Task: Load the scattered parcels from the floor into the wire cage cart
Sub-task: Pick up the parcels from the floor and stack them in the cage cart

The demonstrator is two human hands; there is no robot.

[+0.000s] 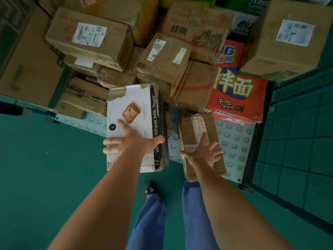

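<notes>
We observe the left hand [130, 142] lying flat, fingers spread, on the white top face of the toast box [134, 123], which sits at the near edge of the cart platform [234, 141] and overhangs it toward the green floor [45, 168]. The right hand [203, 152] rests likewise with straight, splayed fingers on the small taped carton [198, 139], just beside the toast box and also projecting past the near edge. Neither hand curls round its parcel; both press from above. Behind these two, toward the far edge of the platform, we note stacked brown cartons [162, 65], and at the right side a red noodle case [237, 98] with a large labelled carton [288, 37] above it. The cart's green mesh side panel [297, 141] stands along the right edge. Blue trousers [149, 222] and one dark shoe [150, 190] show on the floor below.
</notes>
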